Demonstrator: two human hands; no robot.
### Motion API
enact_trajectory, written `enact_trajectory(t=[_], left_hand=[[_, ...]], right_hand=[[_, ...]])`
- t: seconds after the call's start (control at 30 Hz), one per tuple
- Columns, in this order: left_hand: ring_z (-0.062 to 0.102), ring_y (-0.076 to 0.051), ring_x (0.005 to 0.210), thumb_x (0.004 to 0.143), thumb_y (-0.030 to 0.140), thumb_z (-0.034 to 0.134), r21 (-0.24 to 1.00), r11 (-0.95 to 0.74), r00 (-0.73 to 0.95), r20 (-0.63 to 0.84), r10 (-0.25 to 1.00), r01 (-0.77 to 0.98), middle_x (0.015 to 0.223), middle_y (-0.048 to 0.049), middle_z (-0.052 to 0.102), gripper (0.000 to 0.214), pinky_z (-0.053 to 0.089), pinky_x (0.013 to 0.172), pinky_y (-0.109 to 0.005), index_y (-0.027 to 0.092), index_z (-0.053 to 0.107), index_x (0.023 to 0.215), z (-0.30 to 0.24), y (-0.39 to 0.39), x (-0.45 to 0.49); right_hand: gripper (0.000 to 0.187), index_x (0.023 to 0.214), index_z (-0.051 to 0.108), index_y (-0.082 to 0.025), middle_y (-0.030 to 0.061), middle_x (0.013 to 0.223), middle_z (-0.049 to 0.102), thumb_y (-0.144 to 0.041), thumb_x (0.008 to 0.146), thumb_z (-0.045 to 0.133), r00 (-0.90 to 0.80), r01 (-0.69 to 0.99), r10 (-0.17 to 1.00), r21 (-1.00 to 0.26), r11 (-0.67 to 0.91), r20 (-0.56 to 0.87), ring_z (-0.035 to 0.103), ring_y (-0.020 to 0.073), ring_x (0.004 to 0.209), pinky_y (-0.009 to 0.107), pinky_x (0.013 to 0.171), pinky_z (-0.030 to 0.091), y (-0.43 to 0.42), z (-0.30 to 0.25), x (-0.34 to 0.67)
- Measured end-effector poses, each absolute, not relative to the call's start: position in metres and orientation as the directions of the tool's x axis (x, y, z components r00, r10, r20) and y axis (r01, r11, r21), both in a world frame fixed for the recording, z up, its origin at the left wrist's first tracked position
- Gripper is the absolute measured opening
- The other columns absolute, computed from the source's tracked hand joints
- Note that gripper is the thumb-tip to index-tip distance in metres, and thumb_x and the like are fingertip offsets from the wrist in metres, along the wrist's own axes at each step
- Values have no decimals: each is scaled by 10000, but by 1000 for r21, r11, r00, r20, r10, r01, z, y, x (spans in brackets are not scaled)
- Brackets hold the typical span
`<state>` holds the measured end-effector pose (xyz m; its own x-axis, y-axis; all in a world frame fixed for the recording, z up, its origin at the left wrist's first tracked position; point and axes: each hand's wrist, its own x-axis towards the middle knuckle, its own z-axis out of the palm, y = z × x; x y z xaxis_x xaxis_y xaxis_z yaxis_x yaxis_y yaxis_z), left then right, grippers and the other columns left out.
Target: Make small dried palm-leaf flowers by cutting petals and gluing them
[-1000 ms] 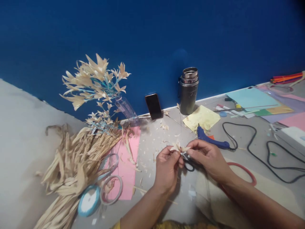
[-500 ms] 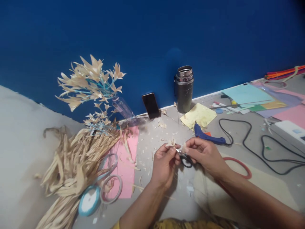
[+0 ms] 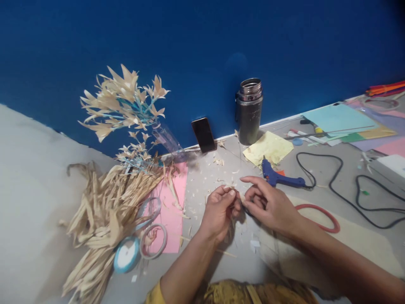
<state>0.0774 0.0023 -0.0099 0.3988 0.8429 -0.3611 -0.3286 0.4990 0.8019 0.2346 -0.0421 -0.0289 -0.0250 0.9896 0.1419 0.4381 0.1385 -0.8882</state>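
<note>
Above the middle of the table my left hand (image 3: 221, 211) is closed, thumb and fingers pinching a small pale piece of dried corn husk, mostly hidden by the fingertips. My right hand (image 3: 268, 204) faces it closely, its index finger stretched out above the others. Its thumb and curled fingers hold another pale husk strip (image 3: 242, 197). The black-handled scissors that showed at the right hand earlier are now nearly covered; only a dark bit shows beneath the fingers. Left of my hands lies a large bundle of dried corn husks (image 3: 104, 211).
Husk flowers (image 3: 126, 101) lean in a clear vase (image 3: 169, 139). A phone (image 3: 204, 134) and an open steel flask (image 3: 249, 114) stand by the blue wall. A blue glue gun (image 3: 281, 179) trails its black cord rightward. Tape rolls (image 3: 154, 241) lie on pink paper (image 3: 174, 219).
My right index finger has lifted and straightened. The scissors' black handle loop has gone out of sight under my right hand. The whole view has shifted slightly.
</note>
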Motion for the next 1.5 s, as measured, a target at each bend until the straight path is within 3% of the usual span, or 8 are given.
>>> enact_trajectory(t=[0.2,0.43,0.67,0.9,1.03,1.2,1.5], left_hand=[[510,-75,513,676,309,843,810,485,369,-362,856,-330,694,-5,640,355,357,460,-187,166,544,805,-12,-1,79],[486,-74,502,718,350,813,893,378,279,-309,909,-244,566,32,567,318,353,496,-184,175,555,782,-15,-8,83],[492,-63,483,657,348,857,870,363,177,-321,930,-333,642,23,627,382,357,473,-180,182,535,777,-11,-1,83],[487,-52,473,681,309,821,868,347,187,-298,936,-354,689,-7,663,301,339,445,-175,156,573,754,-8,5,81],[509,-62,465,680,321,813,899,317,173,-275,946,-303,680,-26,678,280,345,440,-184,147,601,735,-9,3,83],[512,-92,439,692,332,807,898,333,191,-287,939,-288,527,1,614,275,361,442,-197,159,598,739,-11,1,85],[497,-84,425,690,300,806,876,360,197,-310,930,-321,509,29,597,287,377,454,-194,170,571,791,-13,2,83]], right_hand=[[557,1387,444,-236,-30,799,716,-209,848,582,-55,535,991,-834,135,125,550,121,528,250,574,389,-42,-27,234],[597,1427,425,-228,-23,772,707,-183,848,564,-93,523,992,-844,121,84,535,131,536,259,584,384,-41,-26,234],[590,1375,472,-219,-14,818,666,-165,801,599,-81,229,996,-972,55,37,473,106,536,240,539,390,-41,-23,234],[455,1234,570,-196,27,896,660,-238,786,635,-17,21,998,-998,-56,-56,515,124,640,270,597,443,-40,-21,231],[506,1246,564,-201,25,889,661,-265,762,699,-10,-43,997,-996,-81,-81,513,121,631,272,590,435,-40,-20,228],[444,1145,612,-205,9,800,636,-305,731,741,32,-128,992,-985,-115,-120,568,153,683,269,580,431,-38,-19,231],[385,1118,662,-177,4,809,617,-287,760,756,0,-265,984,-949,-172,-178,501,101,596,233,521,375,-38,-22,238]])
